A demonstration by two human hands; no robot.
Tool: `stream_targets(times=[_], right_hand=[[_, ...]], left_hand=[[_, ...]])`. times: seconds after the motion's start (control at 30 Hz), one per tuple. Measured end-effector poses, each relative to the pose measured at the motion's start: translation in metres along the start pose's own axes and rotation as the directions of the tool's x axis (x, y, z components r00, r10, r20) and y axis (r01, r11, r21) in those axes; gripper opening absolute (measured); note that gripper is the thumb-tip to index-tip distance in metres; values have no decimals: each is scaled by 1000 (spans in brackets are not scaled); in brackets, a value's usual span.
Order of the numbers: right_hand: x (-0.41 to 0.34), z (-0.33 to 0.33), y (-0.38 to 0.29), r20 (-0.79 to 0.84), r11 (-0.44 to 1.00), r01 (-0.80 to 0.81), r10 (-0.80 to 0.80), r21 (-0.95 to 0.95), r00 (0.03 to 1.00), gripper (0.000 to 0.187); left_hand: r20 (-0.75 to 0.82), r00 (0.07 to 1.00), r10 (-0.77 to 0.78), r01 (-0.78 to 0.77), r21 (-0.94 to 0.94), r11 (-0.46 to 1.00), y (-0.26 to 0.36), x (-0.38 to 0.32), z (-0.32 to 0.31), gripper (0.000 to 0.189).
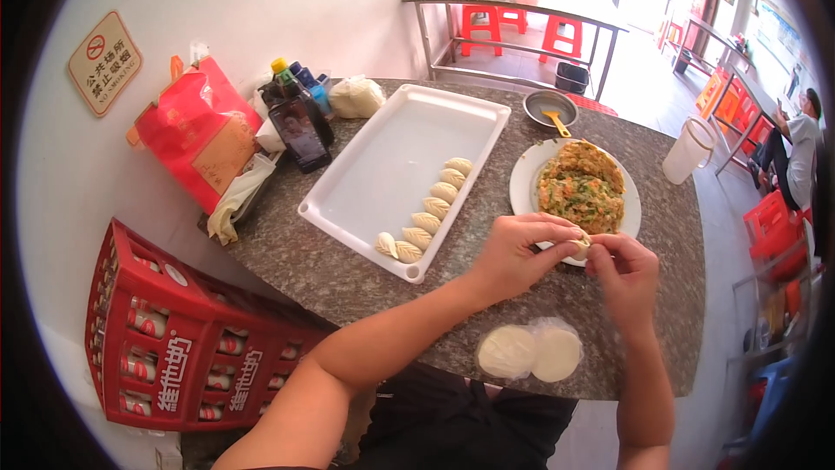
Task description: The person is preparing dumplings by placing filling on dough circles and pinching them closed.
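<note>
My left hand [522, 251] and my right hand [623, 274] pinch a small dumpling [579, 245] between them, over the near edge of a white plate [524, 183]. Chopped orange and green filling [580, 189] is heaped on that plate. Left of it lies a white plastic tray [365, 163] with several pleated dumplings [436, 208] in a row along its right side and near corner. Two stacks of round dough wrappers [507, 351] with thin plastic film lie near the table's front edge, below my hands.
Behind the plate is a metal bowl [551, 109] with a yellow spoon; a plastic pitcher [689, 150] stands right. A propped phone [300, 134], bottles [285, 75] and a red bag [196, 131] line the left. Red bottle crates [189, 339] stand below. A person [799, 150] sits far right.
</note>
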State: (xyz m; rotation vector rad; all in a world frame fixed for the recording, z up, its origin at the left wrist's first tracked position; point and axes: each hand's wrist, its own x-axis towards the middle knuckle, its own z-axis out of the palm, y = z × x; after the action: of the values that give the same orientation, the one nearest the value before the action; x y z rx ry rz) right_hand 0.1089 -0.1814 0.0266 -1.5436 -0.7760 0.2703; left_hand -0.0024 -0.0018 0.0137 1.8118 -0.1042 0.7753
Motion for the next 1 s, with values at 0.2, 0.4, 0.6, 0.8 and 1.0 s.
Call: stream_targets(times=[0.2, 0.4, 0.6, 0.8, 1.0], right_hand=[[2, -5, -4, 31, 998, 12, -10, -64, 999, 8], [7, -12, -7, 207, 918, -288, 237, 271, 949, 12], [2, -9, -8, 117, 997, -82, 81, -2, 990, 9], [1, 0, -1, 69, 955, 234, -225, -182, 972, 9], [4, -8, -4, 95, 998, -61, 60, 6, 994, 10]], left_hand=[[8, 993, -116, 116, 25, 993, 8, -1, -6, 24], [41, 999, -15, 18, -88, 996, 0, 0, -9, 24], [73, 996, 47, -47, 1, 999, -1, 1, -9, 21], [55, 998, 19, -22, 61, 998, 3, 2, -9, 20], [26, 998, -57, 59, -74, 996, 1, 1, -9, 22]])
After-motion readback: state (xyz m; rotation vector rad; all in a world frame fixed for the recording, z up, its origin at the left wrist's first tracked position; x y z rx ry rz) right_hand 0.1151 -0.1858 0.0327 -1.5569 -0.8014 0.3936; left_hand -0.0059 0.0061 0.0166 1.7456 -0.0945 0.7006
